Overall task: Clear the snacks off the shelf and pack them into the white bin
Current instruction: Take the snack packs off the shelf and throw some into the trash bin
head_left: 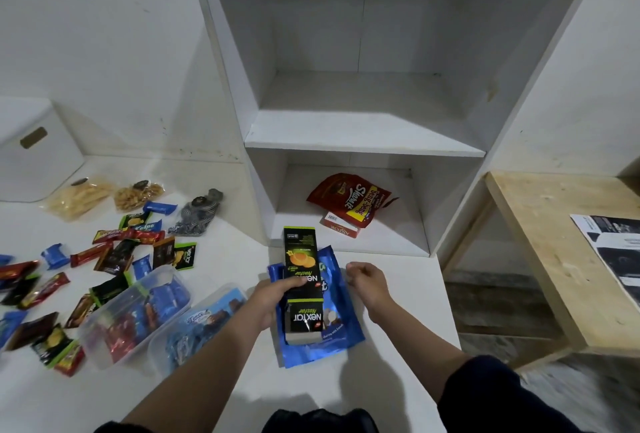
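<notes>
My left hand [273,297] grips a black Nextar box [302,280] together with a blue snack bag [325,332] underneath it, just above the white surface in front of the shelf [363,148]. My right hand [365,282] hovers beside the bag's right edge, fingers loosely curled, holding nothing. In the shelf's lowest compartment lie a red Beng-Beng Share It bag [349,200] and a red-and-white Astor box [341,226] partly under it. The upper compartment holds nothing. The white bin [34,148] stands at the far left against the wall.
Several small snack packets [114,252] and clear bags of chips [79,198] are scattered over the white surface at left. Two clear plastic tubs [135,314] with snacks sit near my left arm. A wooden table [554,259] with a printed sheet stands to the right.
</notes>
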`<state>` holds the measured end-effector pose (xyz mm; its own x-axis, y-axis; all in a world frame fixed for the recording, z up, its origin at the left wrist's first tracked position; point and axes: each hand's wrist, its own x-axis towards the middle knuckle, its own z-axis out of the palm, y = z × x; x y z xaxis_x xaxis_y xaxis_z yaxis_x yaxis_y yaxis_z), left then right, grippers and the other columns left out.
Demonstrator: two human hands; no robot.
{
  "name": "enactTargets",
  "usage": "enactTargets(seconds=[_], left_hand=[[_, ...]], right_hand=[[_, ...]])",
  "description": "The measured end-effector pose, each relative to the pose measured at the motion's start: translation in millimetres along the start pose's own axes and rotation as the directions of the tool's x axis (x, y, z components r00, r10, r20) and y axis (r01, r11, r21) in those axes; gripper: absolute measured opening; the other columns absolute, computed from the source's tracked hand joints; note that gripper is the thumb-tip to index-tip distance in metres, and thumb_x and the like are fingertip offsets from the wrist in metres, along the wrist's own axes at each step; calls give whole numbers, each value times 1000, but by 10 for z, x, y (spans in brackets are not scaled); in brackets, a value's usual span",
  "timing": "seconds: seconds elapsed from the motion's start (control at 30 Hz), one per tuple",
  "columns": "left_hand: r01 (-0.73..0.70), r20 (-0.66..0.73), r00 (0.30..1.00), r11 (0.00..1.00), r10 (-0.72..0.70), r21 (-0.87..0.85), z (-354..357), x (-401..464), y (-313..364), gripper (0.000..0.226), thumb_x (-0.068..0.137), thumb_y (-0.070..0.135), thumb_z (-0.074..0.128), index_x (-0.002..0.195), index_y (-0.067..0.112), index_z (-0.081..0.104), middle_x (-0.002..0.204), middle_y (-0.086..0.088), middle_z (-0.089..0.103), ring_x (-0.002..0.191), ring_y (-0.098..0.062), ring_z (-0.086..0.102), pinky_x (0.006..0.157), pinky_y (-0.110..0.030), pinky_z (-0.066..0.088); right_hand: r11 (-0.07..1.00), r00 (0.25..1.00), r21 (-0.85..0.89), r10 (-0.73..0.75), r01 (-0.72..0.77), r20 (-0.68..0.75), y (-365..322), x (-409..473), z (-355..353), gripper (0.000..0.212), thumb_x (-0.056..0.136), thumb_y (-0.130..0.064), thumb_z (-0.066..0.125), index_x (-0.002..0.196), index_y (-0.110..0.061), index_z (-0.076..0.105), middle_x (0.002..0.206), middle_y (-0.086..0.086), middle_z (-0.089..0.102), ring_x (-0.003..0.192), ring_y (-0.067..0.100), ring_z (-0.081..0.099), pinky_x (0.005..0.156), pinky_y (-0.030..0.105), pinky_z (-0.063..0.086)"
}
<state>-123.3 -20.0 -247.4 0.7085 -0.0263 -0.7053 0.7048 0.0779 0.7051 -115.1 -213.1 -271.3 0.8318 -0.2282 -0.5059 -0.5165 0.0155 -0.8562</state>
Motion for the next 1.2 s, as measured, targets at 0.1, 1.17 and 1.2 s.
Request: enactTargets(seconds=[0.1,1.17,1.2], left_hand=[[3,-45,999,997,-7,-73,-15,-12,9,42,69,15,81,106,4,62,100,-19,71,92,-34,69,83,-45,56],[-25,-180,984,986,-6,-168,-87,20,168,53,67,14,83,112,2,57,101,-20,71,88,-33,70,69,-39,57],[-25,-186,983,986,-6,-166,-80,21,164,57,66,15,84,114,2,56,102,-19,70,89,-33,70,69,-39,57]], right_hand=[[928,970,-298,-241,225,-17,-112,86,87,35,91,-24,58,121,-6,54,119,9,59,114,25,56,93,26,41],[100,867,-914,-373,393,332,-273,851,-265,56,89,-39,48,142,-38,31,157,7,20,126,38,44,110,51,27],[122,879,-917,-356,379,316,-307,847,-244,57,89,-44,48,142,-38,31,157,6,18,132,38,37,112,55,20]])
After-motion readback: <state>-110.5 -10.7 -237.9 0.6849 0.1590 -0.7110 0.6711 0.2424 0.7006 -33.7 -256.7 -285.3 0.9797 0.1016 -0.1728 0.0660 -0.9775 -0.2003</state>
